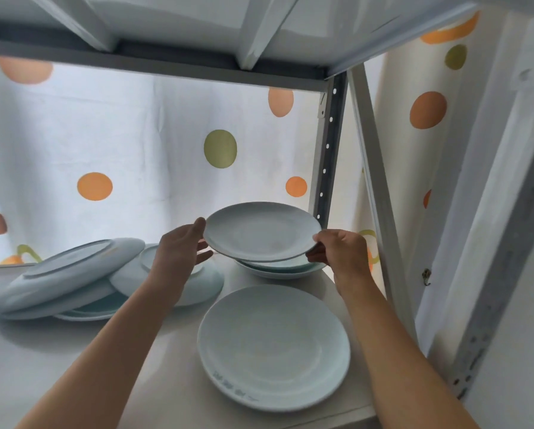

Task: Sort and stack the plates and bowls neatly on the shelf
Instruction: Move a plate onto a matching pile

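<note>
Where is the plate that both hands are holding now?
In the head view, the held plate is right of centre at the back, between the left hand and right hand, just above the stacked dishes.

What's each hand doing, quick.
Left hand: holds the raised plate by its left rim.
Right hand: pinches the same plate's right rim.

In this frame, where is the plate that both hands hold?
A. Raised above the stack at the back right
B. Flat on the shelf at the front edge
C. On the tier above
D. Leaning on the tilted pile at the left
A: the left hand and right hand grip the plate by opposite rims, raised over the back-right stack.
</note>
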Available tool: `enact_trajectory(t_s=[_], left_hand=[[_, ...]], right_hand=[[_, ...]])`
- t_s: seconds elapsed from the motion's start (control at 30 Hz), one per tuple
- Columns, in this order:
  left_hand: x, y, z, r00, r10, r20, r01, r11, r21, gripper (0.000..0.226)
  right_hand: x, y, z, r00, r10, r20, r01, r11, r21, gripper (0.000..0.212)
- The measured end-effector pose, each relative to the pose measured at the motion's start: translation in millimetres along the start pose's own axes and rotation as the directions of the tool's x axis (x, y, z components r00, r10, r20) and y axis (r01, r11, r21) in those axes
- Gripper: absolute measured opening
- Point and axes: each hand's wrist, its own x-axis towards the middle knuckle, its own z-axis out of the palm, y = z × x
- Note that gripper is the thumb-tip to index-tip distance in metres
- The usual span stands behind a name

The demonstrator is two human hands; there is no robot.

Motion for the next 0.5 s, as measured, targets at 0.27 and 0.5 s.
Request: enact_trajectory(t_s=[0.27,0.5], left_hand=[[5,7,-14,0.99,0.117,-0.078,-0.118,0.993,-0.02,0.007],[0,16,-10,0.945,0.321,-0.066,-0.321,0.947,0.017,0.022]], right_hand=[[-7,-2,0,0.989,-0.107,0.102,0.1,0.993,0.069,0.01],[-7,-4,5,0.956,-0.293,0.001,0.293,0.955,-0.041,0.024]])
